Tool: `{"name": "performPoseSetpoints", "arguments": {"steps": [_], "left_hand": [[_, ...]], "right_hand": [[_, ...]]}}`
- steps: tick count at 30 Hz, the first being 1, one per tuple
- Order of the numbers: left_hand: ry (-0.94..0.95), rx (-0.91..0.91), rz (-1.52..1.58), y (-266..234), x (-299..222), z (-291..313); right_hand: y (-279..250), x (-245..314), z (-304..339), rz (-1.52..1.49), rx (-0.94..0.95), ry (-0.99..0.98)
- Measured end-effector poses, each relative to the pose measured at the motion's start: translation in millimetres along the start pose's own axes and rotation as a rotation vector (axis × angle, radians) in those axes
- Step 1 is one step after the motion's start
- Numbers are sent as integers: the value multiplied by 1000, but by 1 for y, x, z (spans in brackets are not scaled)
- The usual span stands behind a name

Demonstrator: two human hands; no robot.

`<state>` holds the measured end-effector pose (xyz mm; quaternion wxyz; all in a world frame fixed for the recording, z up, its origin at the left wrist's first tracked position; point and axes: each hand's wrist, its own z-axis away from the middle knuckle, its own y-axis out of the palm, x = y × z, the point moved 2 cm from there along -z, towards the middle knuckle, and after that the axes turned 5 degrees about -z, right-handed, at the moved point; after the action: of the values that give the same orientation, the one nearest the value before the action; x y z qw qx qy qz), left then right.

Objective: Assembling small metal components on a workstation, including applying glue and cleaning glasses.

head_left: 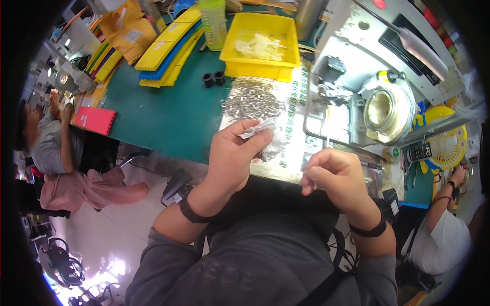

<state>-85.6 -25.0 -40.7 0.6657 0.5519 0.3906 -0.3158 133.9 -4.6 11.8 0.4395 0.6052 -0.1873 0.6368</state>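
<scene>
My left hand (pixel 229 160) pinches a crumpled white piece of thin film or paper (pixel 261 128) between thumb and fingers, over the near part of the work surface. Level with the table's front edge, my right hand (pixel 337 176) is closed, thumb against curled fingers. Something small and pale shows at its fingertips, too small to name. Beyond my left hand, a heap of small shiny metal parts (pixel 252 97) lies on a white printed sheet (pixel 293 109). Behind the heap stands a yellow plastic bin (pixel 258 69) with crumpled whitish film inside.
A brightly lit machine (pixel 388 115) with a round metal bowl stands right. Two black cylinders (pixel 213 79), stacked yellow and blue strips (pixel 171 43) and a green bottle (pixel 213 25) occupy the green table (pixel 163 112). Other people sit at left (pixel 51 137) and right (pixel 444 234).
</scene>
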Motion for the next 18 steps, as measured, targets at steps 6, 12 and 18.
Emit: {"name": "performPoseSetpoints", "arguments": {"steps": [6,12,18], "left_hand": [[76,-79,-8,-37,-14,5],[132,-33,-38,-54,-25,16],[227,-112,-25,-72,-45,22]], "right_hand": [[55,36,-32,407,-59,-583],[61,80,-171,1359,-511,-1030],[75,50,-126,1006,-221,-675]]}}
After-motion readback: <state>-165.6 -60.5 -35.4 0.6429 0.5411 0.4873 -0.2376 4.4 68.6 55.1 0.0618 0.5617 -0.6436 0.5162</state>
